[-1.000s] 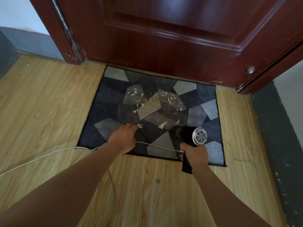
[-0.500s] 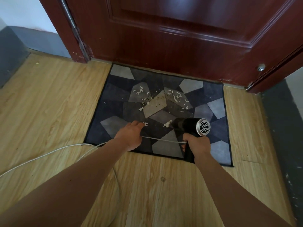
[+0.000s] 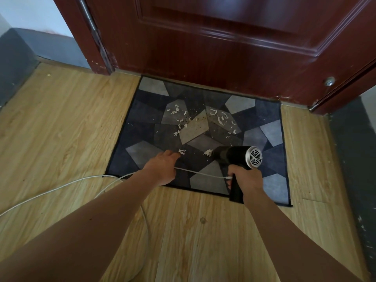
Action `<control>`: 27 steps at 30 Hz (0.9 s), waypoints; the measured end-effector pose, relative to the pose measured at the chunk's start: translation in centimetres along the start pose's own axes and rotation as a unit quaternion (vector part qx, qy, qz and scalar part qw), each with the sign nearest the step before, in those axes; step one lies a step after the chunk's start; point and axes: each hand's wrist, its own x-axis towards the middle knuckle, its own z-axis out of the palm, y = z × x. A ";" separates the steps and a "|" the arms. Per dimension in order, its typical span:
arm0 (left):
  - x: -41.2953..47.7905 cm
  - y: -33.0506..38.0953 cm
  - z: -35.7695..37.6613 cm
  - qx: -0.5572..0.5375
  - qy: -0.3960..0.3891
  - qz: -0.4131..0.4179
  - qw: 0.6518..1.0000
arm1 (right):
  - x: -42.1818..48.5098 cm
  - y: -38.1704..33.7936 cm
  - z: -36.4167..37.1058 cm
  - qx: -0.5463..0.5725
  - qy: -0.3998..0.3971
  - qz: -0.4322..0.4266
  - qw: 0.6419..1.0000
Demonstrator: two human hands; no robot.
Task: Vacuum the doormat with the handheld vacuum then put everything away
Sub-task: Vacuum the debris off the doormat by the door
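Judging from the head view, the handheld vacuum (image 3: 234, 157) is light and rigid, best taken by its straight black handle. There the right hand (image 3: 245, 178) is wrapped round it, nozzle low over the doormat (image 3: 142, 117) beside a pale scrap (image 3: 208, 152). The limp white cable (image 3: 200, 173) is held in the curled fingers (image 3: 173, 156) of the left hand (image 3: 160, 169) — apparently so that it is kept clear of the nozzle.

Soft, even light with only faint shadows, a pale sheen on the glossy door (image 3: 223, 58), whose upper panel looks blurred, and wide-angle bending at the edges.
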 end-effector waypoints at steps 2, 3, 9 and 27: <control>0.1 0.1 0.0 0.003 -0.010 0.000 1.000 | -0.3 0.1 -0.2 -0.004 -0.005 0.004 1.000; 0.1 0.2 0.1 0.004 -0.015 0.000 1.000 | -0.4 0.2 -0.3 -0.005 -0.009 0.006 1.000; 0.1 0.6 0.1 0.009 -0.023 0.004 1.000 | -0.3 0.6 -0.8 0.020 -0.015 0.020 0.999; 0.3 0.4 -0.1 0.004 -0.024 -0.003 1.000 | 0.0 0.1 -0.2 0.046 0.008 0.011 0.999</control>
